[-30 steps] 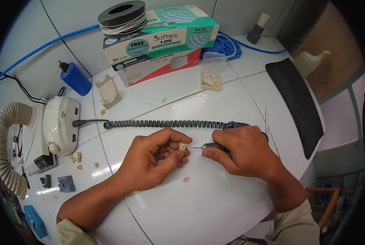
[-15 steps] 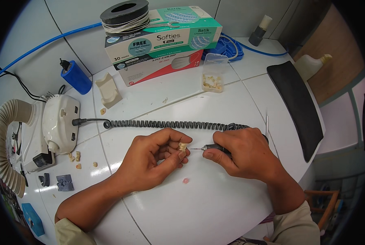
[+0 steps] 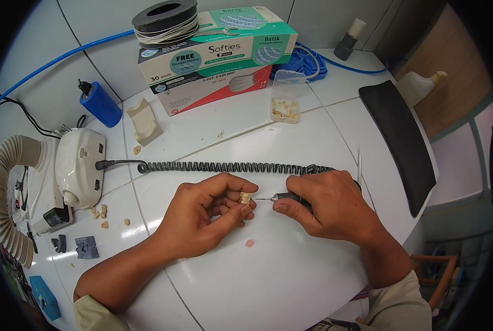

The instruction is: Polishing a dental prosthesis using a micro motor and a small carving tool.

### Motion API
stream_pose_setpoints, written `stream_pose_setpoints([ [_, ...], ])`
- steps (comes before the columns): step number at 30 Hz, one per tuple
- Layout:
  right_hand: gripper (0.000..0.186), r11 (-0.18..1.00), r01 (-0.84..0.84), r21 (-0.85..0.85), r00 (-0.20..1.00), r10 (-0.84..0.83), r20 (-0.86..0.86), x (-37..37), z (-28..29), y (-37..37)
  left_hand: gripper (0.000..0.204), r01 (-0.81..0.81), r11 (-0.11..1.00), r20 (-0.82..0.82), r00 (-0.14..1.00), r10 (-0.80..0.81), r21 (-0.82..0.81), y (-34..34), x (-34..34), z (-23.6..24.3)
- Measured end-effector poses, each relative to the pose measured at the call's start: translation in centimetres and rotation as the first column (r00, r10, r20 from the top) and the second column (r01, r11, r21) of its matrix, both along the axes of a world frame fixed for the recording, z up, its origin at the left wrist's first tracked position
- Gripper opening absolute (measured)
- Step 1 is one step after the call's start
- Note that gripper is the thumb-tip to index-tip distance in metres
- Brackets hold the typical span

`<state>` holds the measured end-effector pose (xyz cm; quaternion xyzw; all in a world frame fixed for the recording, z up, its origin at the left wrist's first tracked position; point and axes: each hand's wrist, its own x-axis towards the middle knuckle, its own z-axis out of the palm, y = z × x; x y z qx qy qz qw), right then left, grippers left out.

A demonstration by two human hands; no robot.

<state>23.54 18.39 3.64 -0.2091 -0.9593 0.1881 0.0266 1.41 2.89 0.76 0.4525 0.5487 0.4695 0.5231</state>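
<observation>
My left hand [image 3: 199,212] pinches a small cream-coloured dental model piece [image 3: 246,198] upright between thumb and fingers. My right hand [image 3: 334,207] is wrapped round a dark rotary handpiece [image 3: 291,198]. From its front end a thin metal bur [image 3: 264,199] points left, its tip close beside the piece. Whether the tip touches cannot be made out. A black coiled cord [image 3: 230,167] runs behind both hands toward a white motor unit [image 3: 81,165]. On the table below my left fingers lies a small pink bit [image 3: 249,243].
Several cream pieces [image 3: 103,211] and grey blocks [image 3: 86,247] lie at left, near a ribbed hose [image 3: 2,187]. Stacked boxes [image 3: 213,60] bear a wire spool [image 3: 165,25] at the back. A clear box [image 3: 285,113] of small pieces and a black pad [image 3: 398,149] sit farther right.
The whole view has shifted slightly. Both hands keep nearly the same pose and hold the same things; the cream piece looks slightly turned.
</observation>
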Motion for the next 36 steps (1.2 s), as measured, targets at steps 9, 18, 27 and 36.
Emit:
stream_pose_setpoints([
  [9, 0.058, 1.0, 0.001, 0.019, 1.0, -0.001, 0.014, 0.1, -0.1, -0.1, 0.03, 0.007, 0.999, 0.009, 1.0, -0.007, 0.035, -0.1, -0.1, -0.6],
  [18, 0.052, 0.999, 0.044, 0.022, 0.996, -0.043, -0.072, 0.0, -0.7, -0.3, 0.023, -0.09, 0.995, 0.088, 0.992, 0.086, 0.044, -0.1, 0.0, -0.6],
  [27, 0.032, 0.994, -0.079, 0.075, 0.874, 0.105, -0.475, 0.1, -0.3, -1.7, 0.015, -0.069, 0.983, -0.038, 0.996, 0.076, 0.172, -0.5, 0.0, -1.2],
  [36, 0.032, 0.962, -0.247, 0.115, 0.784, 0.269, -0.559, -0.6, -2.1, -2.3, 0.013, 0.013, 0.953, -0.162, 0.986, 0.038, 0.304, -0.5, 0.0, -1.3],
])
